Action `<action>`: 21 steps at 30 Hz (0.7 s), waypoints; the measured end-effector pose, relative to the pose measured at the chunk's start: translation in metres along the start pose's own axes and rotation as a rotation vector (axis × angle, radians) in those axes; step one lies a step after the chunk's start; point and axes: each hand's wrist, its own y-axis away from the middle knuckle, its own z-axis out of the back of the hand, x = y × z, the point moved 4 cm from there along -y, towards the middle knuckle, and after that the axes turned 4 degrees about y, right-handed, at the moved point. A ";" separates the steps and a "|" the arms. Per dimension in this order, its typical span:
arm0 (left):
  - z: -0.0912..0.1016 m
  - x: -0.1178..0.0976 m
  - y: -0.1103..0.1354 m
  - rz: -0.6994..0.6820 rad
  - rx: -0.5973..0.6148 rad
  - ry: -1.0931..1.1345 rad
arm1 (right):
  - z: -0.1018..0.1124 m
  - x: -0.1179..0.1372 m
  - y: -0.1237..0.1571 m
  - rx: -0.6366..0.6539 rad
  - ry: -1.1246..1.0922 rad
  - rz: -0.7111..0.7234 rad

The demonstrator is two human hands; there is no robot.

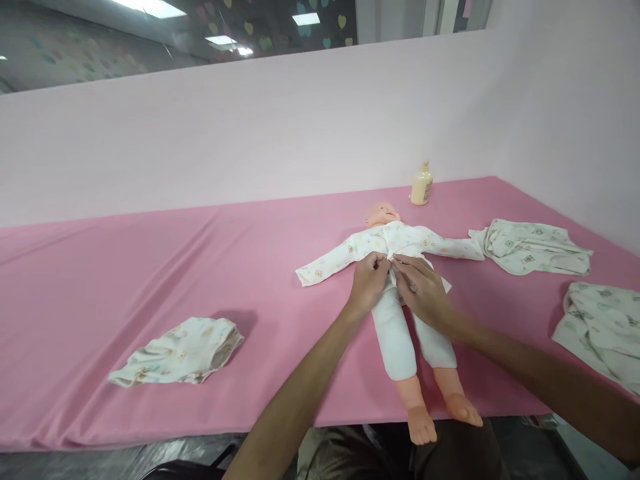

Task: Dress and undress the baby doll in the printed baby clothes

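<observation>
Doll [394, 330] lies on its back on the pink surface [280, 253], long axis pointing forward and slightly to left. Its printed top [400, 235] is directly at the fingers: left hand [369, 280] has them closed, seemingly pinching the front; right hand [424, 287], equally near, touches just beside, but whether it grips, I cannot tell.

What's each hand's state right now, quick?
Left hand: closed, fingertips pinched at the front of the doll's shirt.
Right hand: fingertips at the same spot; whether its grip is closed can't be told.
</observation>
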 end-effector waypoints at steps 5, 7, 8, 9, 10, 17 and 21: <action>0.002 0.001 -0.004 0.026 -0.010 -0.018 | 0.001 0.004 0.000 0.006 -0.016 0.038; 0.003 0.001 -0.006 0.025 0.018 -0.043 | 0.001 0.006 0.001 0.009 -0.025 0.061; 0.003 0.001 -0.006 0.021 0.036 -0.058 | 0.000 0.006 0.001 0.007 -0.033 0.072; 0.003 0.000 -0.007 0.016 0.052 -0.076 | 0.000 0.006 0.001 0.001 -0.041 0.081; 0.004 0.000 -0.007 0.011 0.063 -0.097 | -0.001 0.006 0.002 -0.004 -0.047 0.088; 0.000 -0.006 0.000 -0.057 -0.008 -0.312 | -0.006 -0.002 0.005 -0.016 0.067 0.016; -0.001 -0.005 0.003 -0.079 -0.026 -0.404 | -0.009 -0.005 0.007 0.005 0.123 -0.048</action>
